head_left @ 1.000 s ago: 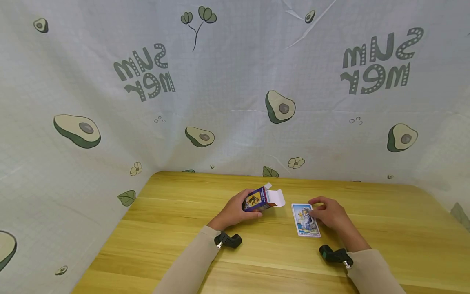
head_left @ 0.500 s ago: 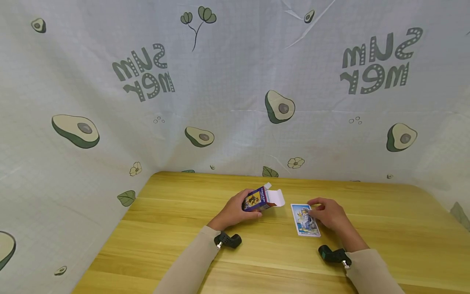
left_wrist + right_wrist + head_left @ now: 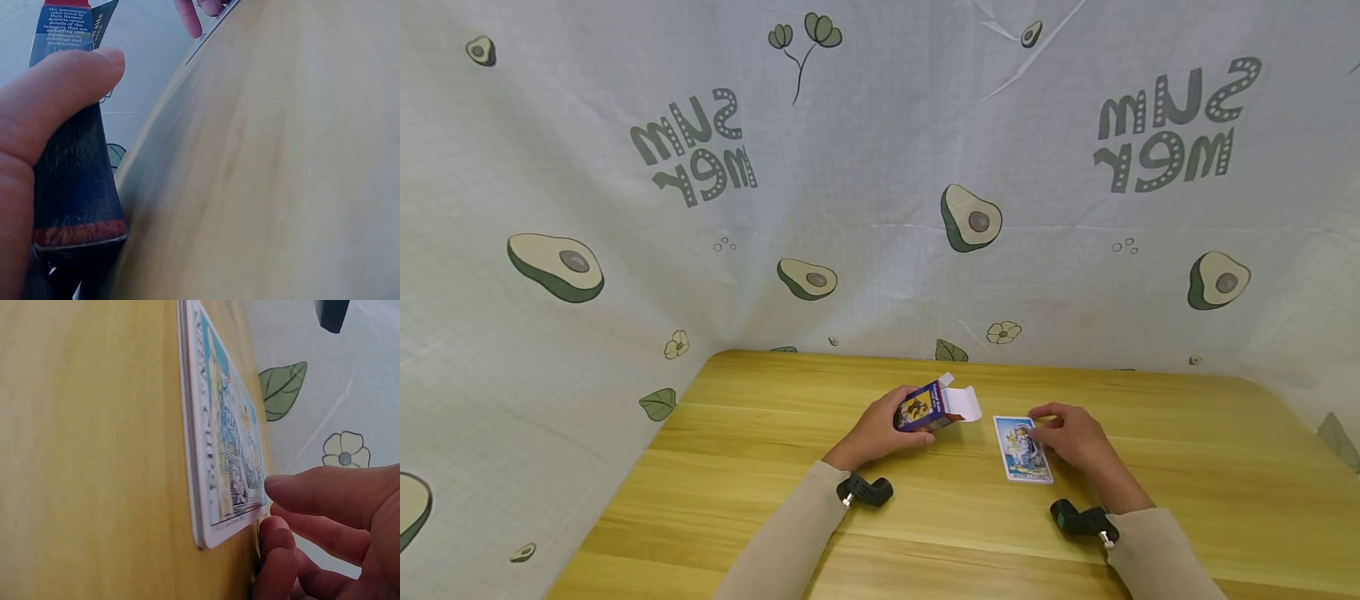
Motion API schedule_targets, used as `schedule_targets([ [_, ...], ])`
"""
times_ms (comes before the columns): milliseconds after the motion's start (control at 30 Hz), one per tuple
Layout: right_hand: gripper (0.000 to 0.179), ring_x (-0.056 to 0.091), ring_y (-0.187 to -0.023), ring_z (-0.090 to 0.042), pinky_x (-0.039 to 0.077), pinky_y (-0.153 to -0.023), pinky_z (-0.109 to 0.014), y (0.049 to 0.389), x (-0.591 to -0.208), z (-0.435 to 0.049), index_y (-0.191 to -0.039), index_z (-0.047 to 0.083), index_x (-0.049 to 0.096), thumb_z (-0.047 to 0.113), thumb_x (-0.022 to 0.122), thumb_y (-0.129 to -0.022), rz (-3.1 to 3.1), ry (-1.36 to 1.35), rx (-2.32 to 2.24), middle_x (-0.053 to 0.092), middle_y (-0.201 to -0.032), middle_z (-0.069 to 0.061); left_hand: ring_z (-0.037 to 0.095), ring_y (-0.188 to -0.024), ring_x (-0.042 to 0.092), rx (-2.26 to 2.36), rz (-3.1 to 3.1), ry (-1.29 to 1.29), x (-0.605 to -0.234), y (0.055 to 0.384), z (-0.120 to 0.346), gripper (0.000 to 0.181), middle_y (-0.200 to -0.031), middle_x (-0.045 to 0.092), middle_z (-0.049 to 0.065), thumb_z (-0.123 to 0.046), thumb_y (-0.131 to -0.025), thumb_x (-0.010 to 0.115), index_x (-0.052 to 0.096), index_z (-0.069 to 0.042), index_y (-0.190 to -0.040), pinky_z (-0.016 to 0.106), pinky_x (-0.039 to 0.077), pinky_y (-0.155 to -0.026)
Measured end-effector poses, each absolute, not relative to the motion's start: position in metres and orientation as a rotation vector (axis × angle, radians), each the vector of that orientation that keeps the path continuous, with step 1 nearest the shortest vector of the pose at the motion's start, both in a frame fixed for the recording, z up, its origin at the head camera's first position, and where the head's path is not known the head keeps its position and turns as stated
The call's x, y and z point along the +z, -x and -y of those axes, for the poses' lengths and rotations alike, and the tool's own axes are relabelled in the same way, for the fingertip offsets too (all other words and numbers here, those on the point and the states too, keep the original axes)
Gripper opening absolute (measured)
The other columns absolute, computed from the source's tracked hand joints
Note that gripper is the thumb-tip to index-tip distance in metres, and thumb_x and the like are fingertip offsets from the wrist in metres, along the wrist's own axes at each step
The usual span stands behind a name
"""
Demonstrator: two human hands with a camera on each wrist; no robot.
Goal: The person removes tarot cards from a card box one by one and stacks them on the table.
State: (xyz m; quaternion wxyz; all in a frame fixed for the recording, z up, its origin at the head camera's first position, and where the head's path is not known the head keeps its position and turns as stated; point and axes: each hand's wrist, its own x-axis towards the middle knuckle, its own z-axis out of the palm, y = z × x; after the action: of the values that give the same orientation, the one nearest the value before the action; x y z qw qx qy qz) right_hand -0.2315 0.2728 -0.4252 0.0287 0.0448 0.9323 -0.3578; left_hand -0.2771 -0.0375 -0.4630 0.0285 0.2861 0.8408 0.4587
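In the head view my left hand (image 3: 877, 429) grips a dark blue tarot card box (image 3: 919, 408) with a picture on its face. The box's white flap (image 3: 962, 403) stands open toward the right. The left thumb lies across the box's printed side in the left wrist view. To the right of the box is a thin stack of tarot cards (image 3: 1024, 450), a blue-skied Queen of Cups on top. My right hand (image 3: 1077, 435) pinches the stack's right edge, its thumb (image 3: 300, 487) on the top card and its other fingers curled at the edge, partly hidden.
The cards and hands are over a yellow wooden table (image 3: 925, 533). A pale curtain (image 3: 880, 167) printed with avocados and lettering hangs behind it. Black wrist cameras (image 3: 865, 490) are worn on both forearms.
The right hand and the cards have shifted very slightly left in the head view. The left hand and the box have stayed in place.
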Motion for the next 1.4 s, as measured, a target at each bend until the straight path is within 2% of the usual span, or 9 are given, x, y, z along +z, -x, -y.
schedule_targets([
  [233,0.040,0.054,-0.086,-0.030,0.050,-0.071,-0.035,0.230,-0.420,-0.271,-0.123,-0.002,0.058,0.016,0.066,-0.088,-2.883,-0.109,-1.157,0.059,-0.103,-0.023,0.011,-0.100,0.053,1.429,-2.604,-0.880,-0.464,0.278,0.038,0.068,-0.118,0.057,-0.003,-0.039,-0.080,0.078,0.046,-0.019,-0.137,0.027,0.045,-0.085],
  [500,0.040,0.058,-0.081,-0.025,0.054,-0.070,-0.035,0.226,-0.403,-0.257,-0.124,-0.004,0.057,0.018,0.065,-0.091,-2.844,-0.002,-1.287,0.061,-0.099,-0.019,0.011,-0.099,0.053,1.433,-2.601,-0.887,-0.464,0.278,0.038,0.069,-0.117,0.056,-0.003,-0.038,-0.080,0.078,0.046,-0.018,-0.137,0.026,0.045,-0.084],
  [767,0.041,0.060,-0.075,-0.023,0.054,-0.071,-0.034,0.227,-0.396,-0.239,-0.126,-0.005,0.055,0.016,0.064,-0.092,-2.802,0.043,-1.368,0.064,-0.095,-0.015,0.011,-0.098,0.053,1.446,-2.588,-0.909,-0.465,0.278,0.038,0.070,-0.117,0.056,-0.002,-0.037,-0.079,0.079,0.047,-0.015,-0.137,0.026,0.045,-0.083],
  [1067,0.041,0.065,-0.085,-0.033,0.055,-0.071,-0.037,0.228,-0.385,-0.219,-0.126,-0.006,0.054,0.014,0.064,-0.092,-2.741,0.099,-1.479,0.065,-0.100,-0.019,0.011,-0.099,0.053,1.445,-2.594,-0.895,-0.462,0.276,0.039,0.070,-0.118,0.056,-0.003,-0.038,-0.079,0.079,0.047,-0.017,-0.138,0.027,0.045,-0.084],
  [1233,0.040,0.066,-0.085,-0.034,0.055,-0.074,-0.042,0.226,-0.380,-0.210,-0.125,-0.006,0.055,0.015,0.065,-0.092,-2.743,0.118,-1.483,0.066,-0.101,-0.021,0.011,-0.099,0.053,1.449,-2.588,-0.895,-0.463,0.275,0.039,0.070,-0.118,0.056,-0.003,-0.038,-0.079,0.079,0.046,-0.017,-0.137,0.026,0.045,-0.084],
  [1400,0.038,0.065,-0.089,-0.036,0.055,-0.071,-0.037,0.227,-0.379,-0.202,-0.123,-0.005,0.057,0.014,0.065,-0.091,-2.749,0.114,-1.505,0.066,-0.102,-0.021,0.011,-0.099,0.053,1.454,-2.582,-0.906,-0.463,0.274,0.040,0.069,-0.118,0.056,-0.003,-0.037,-0.079,0.079,0.047,-0.017,-0.137,0.026,0.045,-0.084],
])
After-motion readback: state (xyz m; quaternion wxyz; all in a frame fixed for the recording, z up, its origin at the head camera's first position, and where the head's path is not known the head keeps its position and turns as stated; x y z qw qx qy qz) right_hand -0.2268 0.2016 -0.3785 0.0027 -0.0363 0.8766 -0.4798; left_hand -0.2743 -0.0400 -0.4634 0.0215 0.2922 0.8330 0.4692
